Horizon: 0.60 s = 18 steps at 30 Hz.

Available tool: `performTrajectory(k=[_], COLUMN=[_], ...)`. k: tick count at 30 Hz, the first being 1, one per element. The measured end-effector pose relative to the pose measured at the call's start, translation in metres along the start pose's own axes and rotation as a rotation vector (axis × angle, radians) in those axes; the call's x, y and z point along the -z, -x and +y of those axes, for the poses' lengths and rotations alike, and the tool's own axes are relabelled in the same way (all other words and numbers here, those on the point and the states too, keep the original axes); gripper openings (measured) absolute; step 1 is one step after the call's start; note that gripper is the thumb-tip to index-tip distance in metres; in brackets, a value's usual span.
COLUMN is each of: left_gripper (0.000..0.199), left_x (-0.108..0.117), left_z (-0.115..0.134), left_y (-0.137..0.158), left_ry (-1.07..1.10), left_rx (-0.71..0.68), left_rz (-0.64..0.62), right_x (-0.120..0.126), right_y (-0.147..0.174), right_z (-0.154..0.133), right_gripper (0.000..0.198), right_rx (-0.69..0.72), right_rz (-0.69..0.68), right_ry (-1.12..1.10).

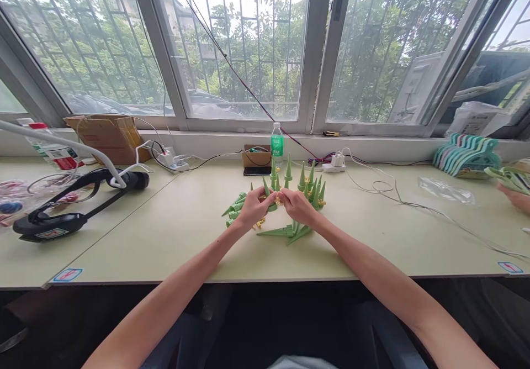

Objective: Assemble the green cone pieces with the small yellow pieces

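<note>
Your left hand (253, 209) has its grip pinching a green spike (266, 185), slender and point-up, over the bench (165, 242). Your right hand (298, 205) meets it, fingertips bunched; I cannot tell what they pinch.

Green spikes (289, 174), small yellow pieces (259, 223), pale yellow-green tabletop (165, 236), black headset (77, 223), brown cardboard box (97, 141), green-labelled bottle (277, 146)

Bright daylight from windows (240, 48); details seem soft.
</note>
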<state>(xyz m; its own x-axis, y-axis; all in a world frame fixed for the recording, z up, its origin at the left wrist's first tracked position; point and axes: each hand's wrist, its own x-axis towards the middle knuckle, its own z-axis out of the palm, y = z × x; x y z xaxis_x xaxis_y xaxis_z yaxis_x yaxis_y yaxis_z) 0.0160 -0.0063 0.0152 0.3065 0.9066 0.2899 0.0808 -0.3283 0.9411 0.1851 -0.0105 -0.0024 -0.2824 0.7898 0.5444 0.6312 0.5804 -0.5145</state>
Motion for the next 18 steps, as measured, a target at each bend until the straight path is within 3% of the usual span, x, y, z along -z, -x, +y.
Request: performTrajectory(k=[18], left_gripper=[0.035], left_x=[0.0028], left_z=[-0.0056], left_y=[-0.0017], left_ry=[-0.014], left_rx=[-0.032], left_rz=[-0.03], right_x=[-0.0002], right_y=[0.0003], right_z=[-0.0022], right_gripper=[0.036], right_rx=[0.005], right_rz=[0.001], right_ry=[0.008])
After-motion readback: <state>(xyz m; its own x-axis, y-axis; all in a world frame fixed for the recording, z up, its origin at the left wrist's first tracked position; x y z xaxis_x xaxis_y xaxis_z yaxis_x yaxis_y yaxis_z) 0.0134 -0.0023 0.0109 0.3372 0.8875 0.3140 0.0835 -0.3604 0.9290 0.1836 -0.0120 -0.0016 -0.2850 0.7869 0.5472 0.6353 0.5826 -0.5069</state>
